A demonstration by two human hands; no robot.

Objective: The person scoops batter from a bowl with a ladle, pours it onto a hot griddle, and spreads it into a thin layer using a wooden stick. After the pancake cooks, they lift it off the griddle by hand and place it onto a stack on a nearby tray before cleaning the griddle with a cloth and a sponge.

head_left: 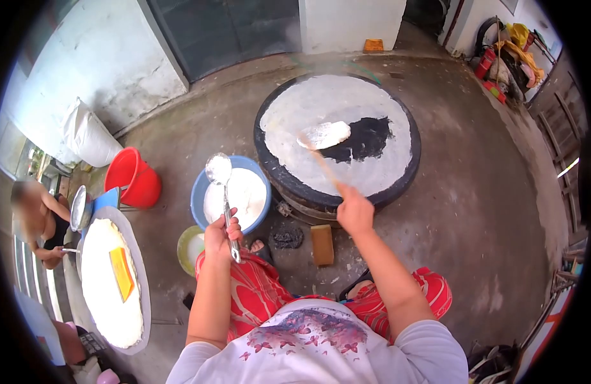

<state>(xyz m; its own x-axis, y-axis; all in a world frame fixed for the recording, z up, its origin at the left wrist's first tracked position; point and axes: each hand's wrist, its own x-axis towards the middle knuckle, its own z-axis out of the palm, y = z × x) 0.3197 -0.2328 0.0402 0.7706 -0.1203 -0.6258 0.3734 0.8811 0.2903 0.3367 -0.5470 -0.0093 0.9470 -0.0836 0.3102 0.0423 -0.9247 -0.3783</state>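
Note:
My left hand [221, 235] is closed round the handle of a metal ladle [219, 171], whose bowl is over the edge of a blue basin [198, 200] holding white batter [247, 200]. In my right hand [355, 211] is the wooden handle of a spreader [327, 169]. The spreader's white-coated head rests on or just over a large round black griddle [413, 160]. A thin white layer [302, 105] covers much of the griddle. Dark bare surface [369, 137] shows to the right of the spreader's head.
A red bucket [144, 181], a white sack [94, 137] and a green bowl [188, 249] stand left. Another person [43, 217] sits beyond a round tray [139, 320] of white sheets. A brick [322, 245] lies before the griddle. Items are piled at the upper right.

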